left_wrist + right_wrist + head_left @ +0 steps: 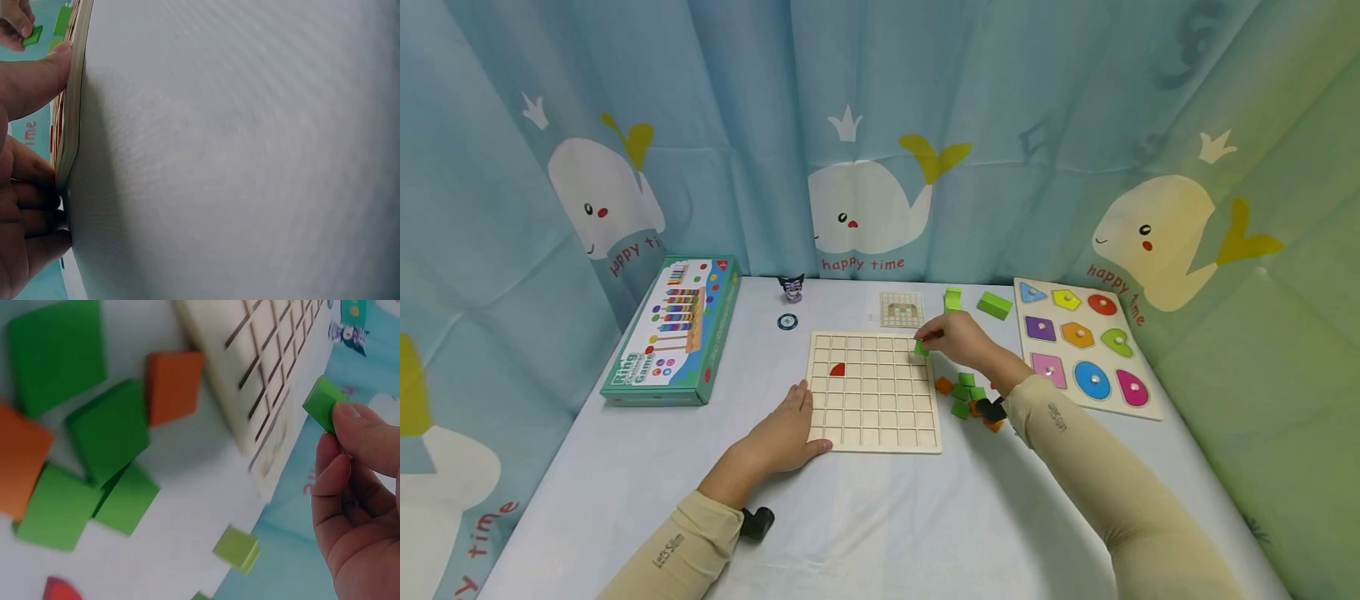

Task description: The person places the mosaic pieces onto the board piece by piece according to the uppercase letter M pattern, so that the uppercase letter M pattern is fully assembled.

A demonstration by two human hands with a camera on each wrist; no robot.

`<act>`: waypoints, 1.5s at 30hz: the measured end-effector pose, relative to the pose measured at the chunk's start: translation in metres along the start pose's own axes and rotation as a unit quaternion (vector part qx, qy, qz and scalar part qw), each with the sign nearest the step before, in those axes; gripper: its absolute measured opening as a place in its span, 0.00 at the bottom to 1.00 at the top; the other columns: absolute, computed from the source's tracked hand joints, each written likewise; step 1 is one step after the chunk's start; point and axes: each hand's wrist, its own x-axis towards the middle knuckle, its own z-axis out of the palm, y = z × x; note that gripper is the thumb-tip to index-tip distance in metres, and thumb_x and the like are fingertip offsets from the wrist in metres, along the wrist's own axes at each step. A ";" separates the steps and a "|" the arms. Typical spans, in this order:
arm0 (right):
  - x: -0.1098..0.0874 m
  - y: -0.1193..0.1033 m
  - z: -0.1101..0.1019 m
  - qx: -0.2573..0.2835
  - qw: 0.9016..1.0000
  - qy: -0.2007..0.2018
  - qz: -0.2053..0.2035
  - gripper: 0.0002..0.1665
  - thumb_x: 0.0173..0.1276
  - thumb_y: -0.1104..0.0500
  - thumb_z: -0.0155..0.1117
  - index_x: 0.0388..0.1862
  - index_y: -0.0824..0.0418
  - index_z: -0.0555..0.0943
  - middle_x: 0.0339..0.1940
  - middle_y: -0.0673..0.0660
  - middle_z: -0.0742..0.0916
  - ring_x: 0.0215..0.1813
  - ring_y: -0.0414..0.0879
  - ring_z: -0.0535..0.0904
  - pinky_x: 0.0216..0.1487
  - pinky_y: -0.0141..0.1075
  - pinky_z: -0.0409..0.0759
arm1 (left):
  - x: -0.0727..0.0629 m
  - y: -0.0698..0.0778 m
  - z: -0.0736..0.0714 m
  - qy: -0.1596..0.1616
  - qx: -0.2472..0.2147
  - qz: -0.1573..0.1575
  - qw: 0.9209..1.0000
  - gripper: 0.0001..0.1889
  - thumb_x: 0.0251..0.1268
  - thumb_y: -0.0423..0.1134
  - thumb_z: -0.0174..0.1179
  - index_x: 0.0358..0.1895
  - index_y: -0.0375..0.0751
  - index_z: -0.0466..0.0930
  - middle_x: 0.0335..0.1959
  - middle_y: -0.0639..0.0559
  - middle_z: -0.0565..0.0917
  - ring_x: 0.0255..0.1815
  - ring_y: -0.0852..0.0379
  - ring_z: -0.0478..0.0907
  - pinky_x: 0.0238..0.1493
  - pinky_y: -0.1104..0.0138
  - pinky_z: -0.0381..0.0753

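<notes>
A wooden grid board (878, 402) lies on the table, with a red quarter-circle piece (837, 369) in one cell near its upper left. My left hand (786, 429) rests against the board's near left corner: the thumb touches the front edge and the fingers lie along the left side. Over the board's far right corner, my right hand (964, 338) pinches a green square tile (323, 402) between thumb and fingers. Loose green tiles (109, 431) and orange tiles (175, 386) lie right of the board. A small pattern card (901, 310) sits behind it.
On the right lies a shape puzzle board (1078, 346) with knobbed pieces. Green blocks (995, 305) stand at the back. To the left are a boxed ring game (673, 333), a small figurine (792, 288) and a round chip (787, 322). A curtain (760, 125) encloses the table.
</notes>
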 end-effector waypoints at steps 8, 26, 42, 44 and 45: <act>0.015 -0.016 0.012 -0.003 1.000 -0.017 -0.020 0.12 0.69 0.66 0.68 0.50 0.66 0.88 0.47 0.57 0.90 0.48 0.50 0.85 0.47 0.40 0.84 | -0.001 0.001 -0.001 -0.002 0.000 -0.006 1.000 0.50 0.70 0.54 0.63 0.74 0.15 0.49 0.78 0.24 0.48 0.80 0.33 0.46 0.76 0.51 0.54; 0.035 -0.041 0.042 -0.023 0.996 -0.056 -0.065 0.10 0.68 0.65 0.70 0.47 0.63 0.89 0.47 0.56 0.90 0.49 0.49 0.86 0.47 0.38 0.84 | 0.000 0.002 -0.003 -0.004 -0.002 -0.007 1.000 0.48 0.71 0.54 0.62 0.74 0.15 0.50 0.78 0.24 0.48 0.80 0.33 0.46 0.76 0.51 0.54; 0.045 -0.050 0.066 -0.029 0.995 -0.067 -0.071 0.06 0.67 0.64 0.71 0.42 0.60 0.91 0.44 0.53 0.91 0.49 0.48 0.85 0.48 0.36 0.82 | -0.002 0.004 -0.004 -0.003 -0.006 -0.008 1.000 0.49 0.71 0.53 0.62 0.74 0.15 0.50 0.78 0.24 0.49 0.79 0.33 0.46 0.76 0.51 0.55; 0.046 -0.050 0.068 -0.025 0.995 -0.069 -0.070 0.06 0.67 0.64 0.71 0.42 0.60 0.91 0.44 0.53 0.91 0.48 0.47 0.85 0.48 0.35 0.82 | -0.002 0.004 -0.004 -0.001 -0.006 -0.008 1.000 0.49 0.70 0.53 0.62 0.74 0.15 0.50 0.78 0.24 0.49 0.79 0.33 0.46 0.75 0.51 0.56; 0.047 -0.050 0.069 -0.024 0.995 -0.070 -0.070 0.07 0.67 0.64 0.71 0.42 0.59 0.91 0.44 0.53 0.91 0.48 0.46 0.85 0.47 0.35 0.82 | -0.002 0.004 -0.003 -0.001 -0.006 -0.008 1.000 0.49 0.70 0.53 0.62 0.74 0.15 0.50 0.78 0.24 0.49 0.79 0.33 0.46 0.76 0.51 0.56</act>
